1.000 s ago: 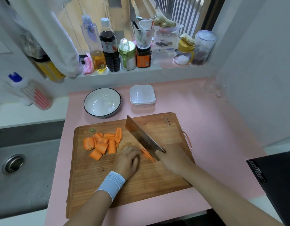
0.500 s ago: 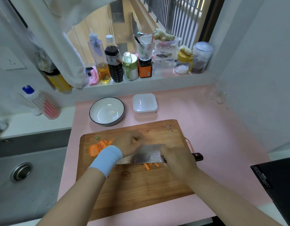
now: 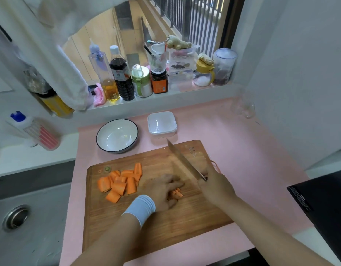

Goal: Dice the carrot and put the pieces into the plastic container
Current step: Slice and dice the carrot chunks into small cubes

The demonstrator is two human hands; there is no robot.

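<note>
Progress is judged early to middle stage. The pink-covered bench carries a wooden cutting board set close to its near edge. A white bowl and the plastic container stand side by side just beyond the board's far edge. Both vessels appear empty; no carrot is in the container. On the board's far-left quarter lies a heap of coarse carrot chunks, touching one another and not yet reduced to dice. Near the board's centre, a small bundle of carrot strips is the only finer-cut material visible. Remaining work, as assessed: cross-cut the strips, reduce every chunk likewise, then transfer all pieces. The knife, a broad-bladed cleaver, slants from the right hand toward the board's far edge, its tip close to the container. Whether its edge rests on the wood cannot be told through the blur. The right hand is clenched around the handle toward the board's right side, forearm entering from the near-right corner. The left hand, with a pale wristband, lies palm down at the centre. Its fingers curl over the strips and its thumb bears against them, grasping them as a bundle. The two hands are near but apart.
</note>
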